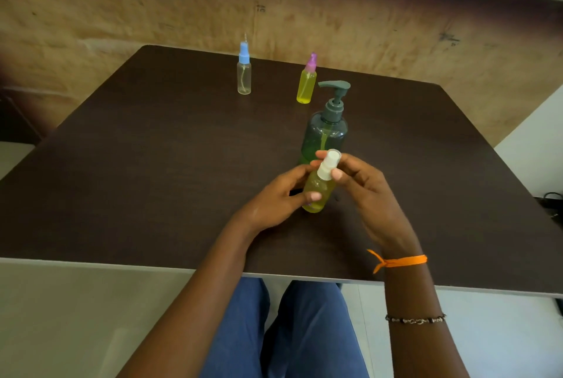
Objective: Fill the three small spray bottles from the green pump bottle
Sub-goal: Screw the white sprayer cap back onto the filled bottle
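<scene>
- At table (152,179) centre, near side: white-cap bottle (318,191) held just above or on the dark top, cannot tell which; tilted slightly, cap leaning right and away.
- Yellow liquid fills most of its body.
- Left hand (280,197) wrapped round the bottle body, thumb across the front, fingers behind.
- Right hand (362,185) pinching the white cap (327,165), thumb on the near side, forefinger over the far side of the top.
- Just beyond the hands: pump bottle (326,133), upright, dark green, spout pointing left; green liquid in the lower part only, base hidden behind the fingers.
- Farther back, just left of the pump head: purple-cap bottle (307,81), upright, full of yellow liquid, cap on.
- Far left of that, well apart: blue-cap bottle (244,72), upright, clear, looks empty, dip tube visible inside, cap on.
- Right wrist: orange thread (399,261) tied round; beaded bracelet (416,319) nearer along the forearm.
- Below the near table edge: blue trousers (304,332), knees under the top.
- Behind the table: brown mottled wall (122,11).
</scene>
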Demonstrator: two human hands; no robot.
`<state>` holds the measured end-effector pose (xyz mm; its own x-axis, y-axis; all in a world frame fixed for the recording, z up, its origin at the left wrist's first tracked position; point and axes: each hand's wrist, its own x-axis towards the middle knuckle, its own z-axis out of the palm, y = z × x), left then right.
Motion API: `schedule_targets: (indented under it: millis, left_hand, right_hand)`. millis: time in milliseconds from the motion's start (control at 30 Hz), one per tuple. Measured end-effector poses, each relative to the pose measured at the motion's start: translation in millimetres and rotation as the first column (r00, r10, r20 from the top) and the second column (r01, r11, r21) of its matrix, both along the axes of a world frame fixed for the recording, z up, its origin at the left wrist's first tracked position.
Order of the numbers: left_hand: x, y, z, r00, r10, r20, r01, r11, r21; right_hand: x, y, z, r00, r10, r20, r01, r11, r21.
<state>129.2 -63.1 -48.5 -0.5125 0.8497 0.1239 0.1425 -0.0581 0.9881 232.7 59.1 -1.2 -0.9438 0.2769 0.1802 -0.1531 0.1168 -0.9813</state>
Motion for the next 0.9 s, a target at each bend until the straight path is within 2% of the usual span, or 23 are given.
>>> schedule_targets:
  millis: [100,233,300,367,433,500,567,733,900]
  left_hand:
    - [0.5,0.5,-1.0,1.0,-0.014,-0.027,0.014,1.0,-0.024]
    - [-0.4,1.4,-1.3,0.999,-0.002,-0.052,0.001,1.0,-0.015]
    - [-0.5,1.1,-0.9,0.999,0.002,-0.052,-0.002,1.0,-0.007]
    - [-0.4,0.7,-0.6,0.999,-0.003,-0.042,0.003,1.0,-0.003]
    - [-0.7,-0.4,0.0,1.0,-0.02,-0.019,0.019,1.0,-0.012]
    - [-1.2,-1.0,1.0,0.998,-0.059,0.011,0.059,0.998,-0.023]
    - [-1.6,-0.1,1.5,0.996,-0.083,0.033,0.084,0.996,-0.018]
    - [-1.5,-0.5,1.5,0.998,-0.042,0.039,0.042,0.999,0.002]
    - [-0.3,-0.8,1.2,0.998,0.056,-0.032,-0.056,0.998,0.011]
  right_hand:
    - [1.3,2.0,-3.2,0.992,-0.123,-0.029,0.126,0.982,0.143]
    - [-3.2,-12.6,-13.5,0.867,-0.495,-0.062,0.489,0.821,0.295]
    - [-6.0,-20.3,-13.9,0.83,-0.554,-0.069,0.539,0.763,0.358]
    - [-7.7,-15.3,-10.2,0.875,-0.481,-0.054,0.46,0.792,0.401]
    - [-6.0,-2.3,-4.4,0.955,-0.294,-0.023,0.281,0.882,0.38]
    - [-0.8,8.0,1.2,0.998,-0.06,0.027,0.053,0.977,0.205]
    - [1.0,11.0,1.3,0.999,0.003,0.043,-0.006,0.996,0.088]
    - [-3.8,-2.3,-12.6,0.943,-0.333,0.01,0.325,0.927,0.188]
    - [-5.2,-25.8,-17.2,0.787,-0.617,-0.023,0.586,0.736,0.34]
